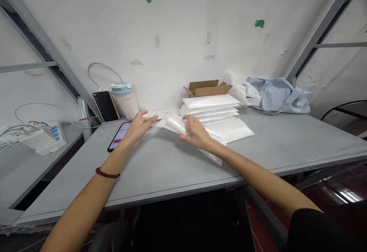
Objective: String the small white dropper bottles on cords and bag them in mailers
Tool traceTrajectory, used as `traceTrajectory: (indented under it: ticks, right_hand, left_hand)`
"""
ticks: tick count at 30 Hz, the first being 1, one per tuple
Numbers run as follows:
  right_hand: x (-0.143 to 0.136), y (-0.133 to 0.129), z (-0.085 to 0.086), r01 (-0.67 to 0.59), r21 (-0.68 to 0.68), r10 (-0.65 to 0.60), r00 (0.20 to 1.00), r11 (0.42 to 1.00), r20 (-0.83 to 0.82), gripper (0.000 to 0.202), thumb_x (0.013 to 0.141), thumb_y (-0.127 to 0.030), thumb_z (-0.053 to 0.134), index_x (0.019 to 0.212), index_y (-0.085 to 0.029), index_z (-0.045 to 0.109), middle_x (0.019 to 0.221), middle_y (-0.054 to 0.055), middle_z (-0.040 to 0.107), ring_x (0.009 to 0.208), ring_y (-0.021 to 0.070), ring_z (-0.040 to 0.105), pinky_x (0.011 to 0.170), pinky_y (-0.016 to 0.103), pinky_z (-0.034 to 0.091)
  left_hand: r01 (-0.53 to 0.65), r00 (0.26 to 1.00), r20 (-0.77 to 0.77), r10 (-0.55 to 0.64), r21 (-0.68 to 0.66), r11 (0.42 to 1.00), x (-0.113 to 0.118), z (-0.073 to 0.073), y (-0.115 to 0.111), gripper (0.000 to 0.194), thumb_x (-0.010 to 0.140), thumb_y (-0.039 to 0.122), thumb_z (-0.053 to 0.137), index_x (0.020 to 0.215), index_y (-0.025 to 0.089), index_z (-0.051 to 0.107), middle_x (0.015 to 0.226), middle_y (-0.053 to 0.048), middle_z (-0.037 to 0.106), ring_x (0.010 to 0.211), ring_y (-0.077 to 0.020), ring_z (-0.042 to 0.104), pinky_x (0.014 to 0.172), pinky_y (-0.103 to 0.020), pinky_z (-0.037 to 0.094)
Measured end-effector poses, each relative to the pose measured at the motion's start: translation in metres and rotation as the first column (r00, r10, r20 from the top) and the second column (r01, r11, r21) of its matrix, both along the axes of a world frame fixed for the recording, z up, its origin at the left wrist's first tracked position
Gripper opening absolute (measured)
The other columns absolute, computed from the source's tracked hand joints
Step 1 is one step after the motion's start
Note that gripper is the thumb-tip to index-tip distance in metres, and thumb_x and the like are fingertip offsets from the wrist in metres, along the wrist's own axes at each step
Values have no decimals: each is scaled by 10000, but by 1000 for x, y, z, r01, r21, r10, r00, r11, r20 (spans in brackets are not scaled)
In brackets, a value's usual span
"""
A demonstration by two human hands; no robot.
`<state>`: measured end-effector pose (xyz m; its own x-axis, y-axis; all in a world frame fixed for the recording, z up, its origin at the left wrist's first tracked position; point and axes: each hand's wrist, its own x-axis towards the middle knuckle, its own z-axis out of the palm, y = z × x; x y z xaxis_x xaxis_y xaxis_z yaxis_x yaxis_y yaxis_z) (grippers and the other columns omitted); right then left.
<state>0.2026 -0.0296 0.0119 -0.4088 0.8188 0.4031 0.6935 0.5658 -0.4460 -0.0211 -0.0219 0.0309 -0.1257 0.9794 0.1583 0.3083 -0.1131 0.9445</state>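
A white bubble mailer (pixel 175 123) is in my right hand (pixel 197 131), its thumb and fingers closed round the middle. The mailer is tilted above the desk, its left end pointing toward my other hand. My left hand (pixel 139 126) is just left of that end, thumb and fingers apart. A flat white item (pixel 164 112) lies behind, close to the left fingertips; whether they touch it I cannot tell. Right of my right hand is a stack of white padded mailers (pixel 212 101), with another bubble mailer (pixel 236 129) lying at its front.
An open cardboard box (pixel 210 91), a white plastic bag (pixel 242 88) and a light blue cloth bag (pixel 278 95) stand along the wall. At left are a phone showing a timer (pixel 119 135), a dark-screened phone (pixel 106 106), a lidded cup (pixel 126 101) and a power strip (pixel 51 139).
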Motion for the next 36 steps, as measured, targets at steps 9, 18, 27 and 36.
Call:
traceTrajectory:
  ticks: [9, 18, 27, 36]
  right_hand:
    - [-2, -4, 0, -48, 15, 50, 988, 999, -149, 718, 685, -484, 661, 1232, -151, 334, 1167, 172, 497, 1058, 310, 485, 839, 453, 429]
    - [11, 8, 4, -355, -477, -1, 801, 804, -599, 517, 758, -446, 618, 1174, -215, 413, 718, -11, 609, 639, 152, 585, 581, 282, 465]
    - [7, 8, 3, -447, -443, -48, 660, 777, -750, 418, 710, -321, 638, 1097, -261, 491, 566, -80, 536, 529, 124, 533, 523, 248, 443]
    - [15, 19, -2, -436, -590, -139, 714, 679, -686, 235, 703, -305, 665, 915, -204, 662, 698, 16, 647, 586, 143, 574, 547, 287, 470]
  left_hand:
    - [261, 893, 393, -221, -50, 964, 43, -18, -15, 422, 655, 306, 741, 1034, 159, 629, 1050, -99, 679, 996, -244, 614, 845, -359, 516]
    - [406, 914, 46, -403, -111, 907, 23, -2, -17, 389, 657, 398, 715, 932, 125, 680, 872, -96, 697, 803, -241, 642, 656, -322, 514]
    - [340, 938, 80, -337, -25, 940, 32, -4, -19, 540, 630, 411, 744, 1105, 170, 658, 1036, -82, 685, 825, -198, 630, 740, -310, 514]
    - [592, 806, 114, -581, -156, 791, 15, 2, -18, 548, 579, 236, 800, 1106, 220, 652, 949, -52, 700, 864, -195, 635, 825, -337, 503]
